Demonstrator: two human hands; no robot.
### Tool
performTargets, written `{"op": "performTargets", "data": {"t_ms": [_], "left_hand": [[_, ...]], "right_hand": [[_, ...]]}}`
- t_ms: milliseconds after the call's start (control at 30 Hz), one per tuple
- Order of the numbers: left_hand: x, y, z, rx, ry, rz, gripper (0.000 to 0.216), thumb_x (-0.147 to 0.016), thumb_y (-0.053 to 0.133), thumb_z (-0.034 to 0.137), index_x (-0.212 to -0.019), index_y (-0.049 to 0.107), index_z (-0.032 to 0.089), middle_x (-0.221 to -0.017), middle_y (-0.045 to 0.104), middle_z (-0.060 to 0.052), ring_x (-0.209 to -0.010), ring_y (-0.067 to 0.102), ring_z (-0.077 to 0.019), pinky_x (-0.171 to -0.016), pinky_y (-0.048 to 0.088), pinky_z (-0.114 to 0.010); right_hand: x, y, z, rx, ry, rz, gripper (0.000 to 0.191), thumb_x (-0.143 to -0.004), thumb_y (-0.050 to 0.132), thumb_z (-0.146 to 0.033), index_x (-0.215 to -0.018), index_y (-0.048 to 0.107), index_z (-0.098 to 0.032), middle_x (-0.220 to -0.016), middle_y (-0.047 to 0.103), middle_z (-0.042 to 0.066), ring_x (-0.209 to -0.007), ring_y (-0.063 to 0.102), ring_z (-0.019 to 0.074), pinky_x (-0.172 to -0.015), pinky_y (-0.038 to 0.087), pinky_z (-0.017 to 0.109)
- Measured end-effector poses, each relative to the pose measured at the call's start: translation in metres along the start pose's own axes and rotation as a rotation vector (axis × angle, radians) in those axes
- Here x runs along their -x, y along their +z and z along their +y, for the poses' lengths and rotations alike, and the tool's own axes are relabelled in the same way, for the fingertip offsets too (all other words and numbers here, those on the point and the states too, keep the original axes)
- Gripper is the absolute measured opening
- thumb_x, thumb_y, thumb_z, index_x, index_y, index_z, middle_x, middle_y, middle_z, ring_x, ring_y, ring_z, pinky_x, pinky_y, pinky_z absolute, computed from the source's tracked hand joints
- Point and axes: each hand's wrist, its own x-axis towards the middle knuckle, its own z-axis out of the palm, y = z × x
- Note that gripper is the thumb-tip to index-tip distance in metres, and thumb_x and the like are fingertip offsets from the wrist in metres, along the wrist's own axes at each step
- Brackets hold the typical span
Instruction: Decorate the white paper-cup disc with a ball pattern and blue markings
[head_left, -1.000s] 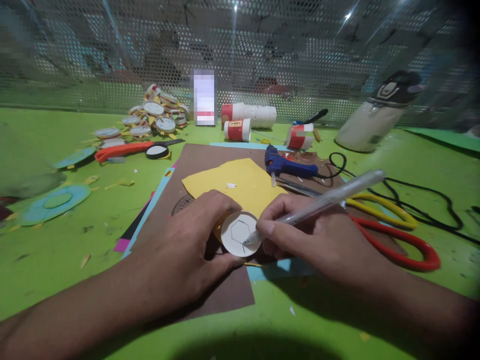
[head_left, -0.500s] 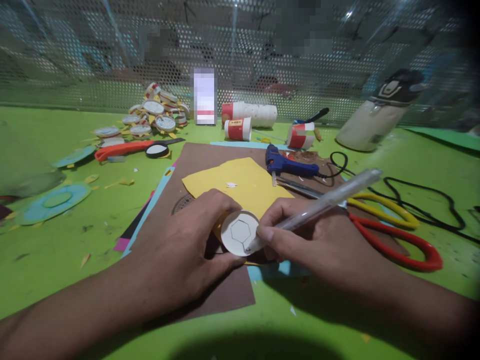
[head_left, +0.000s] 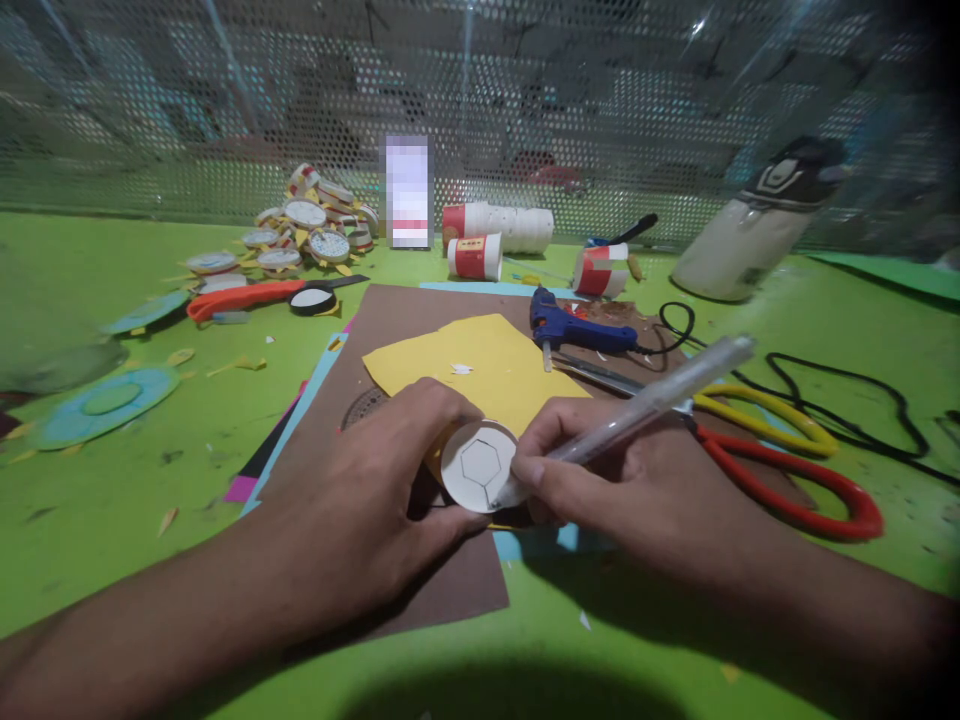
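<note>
Head view: just beyond the fingers lie yellow paper (head_left: 484,350) and a blue glue gun (head_left: 581,334); the right hand (head_left: 626,485) partly covers scissors (head_left: 864,518) whose handles spread to its right. The left hand (head_left: 382,475) grips a white disc (head_left: 480,463) between thumb and fingers, its hexagon-marked face tilted up. Right fingers pinch a translucent pen (head_left: 660,390), tip at the disc's near edge, shaft slanting up rightward. Beneath the hands, a brown sheet (head_left: 461,585) covers green tabletop (head_left: 90,520); a perforated screen (head_left: 480,100) stands beyond.

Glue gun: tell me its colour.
The glue gun is dark blue, best seen in the head view.
</note>
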Motion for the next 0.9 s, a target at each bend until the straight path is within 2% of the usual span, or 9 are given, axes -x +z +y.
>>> {"op": "performTargets", "data": {"t_ms": [200, 300, 600, 900], "left_hand": [[-0.0006, -0.0002, 0.0022, 0.003, -0.021, 0.004, 0.024, -0.081, 0.067, 0.027, -0.102, 0.056, 0.024, -0.097, 0.064, -0.004, -0.081, 0.061, -0.0205, -0.067, 0.050, -0.031], [-0.0001, 0.0018, 0.0007, 0.029, -0.004, 0.034, 0.024, -0.081, 0.069, 0.028, -0.102, 0.057, 0.024, -0.096, 0.065, -0.004, -0.080, 0.062, -0.0196, -0.067, 0.050, -0.030], [0.0014, 0.0044, -0.0028, -0.014, -0.019, 0.051, 0.029, -0.081, 0.071, 0.033, -0.105, 0.058, 0.025, -0.094, 0.065, -0.001, -0.076, 0.061, -0.0203, -0.062, 0.048, -0.031], [0.0007, 0.0040, -0.0033, -0.046, -0.048, 0.033, 0.029, -0.080, 0.070, 0.036, -0.104, 0.057, 0.025, -0.092, 0.065, -0.002, -0.075, 0.060, -0.0208, -0.062, 0.048, -0.032]], "right_hand": [[-0.0025, -0.0041, 0.0039, -0.113, 0.006, 0.079, 0.014, -0.079, 0.062, -0.029, -0.067, 0.061, -0.021, -0.056, 0.064, -0.003, -0.052, 0.057, 0.0119, -0.049, 0.043, 0.022], [-0.0038, -0.0047, 0.0045, -0.163, -0.013, 0.070, 0.013, -0.078, 0.063, -0.029, -0.068, 0.059, -0.021, -0.056, 0.064, -0.003, -0.051, 0.057, 0.0119, -0.047, 0.043, 0.021], [-0.0024, -0.0021, 0.0033, -0.017, -0.021, 0.052, 0.010, -0.078, 0.063, -0.028, -0.070, 0.064, -0.022, -0.063, 0.069, -0.001, -0.059, 0.064, 0.0155, -0.054, 0.048, 0.025], [-0.0018, -0.0021, 0.0013, 0.012, -0.032, 0.049, 0.012, -0.078, 0.061, -0.028, -0.068, 0.063, -0.022, -0.063, 0.068, -0.002, -0.060, 0.063, 0.0154, -0.054, 0.047, 0.025]]}}
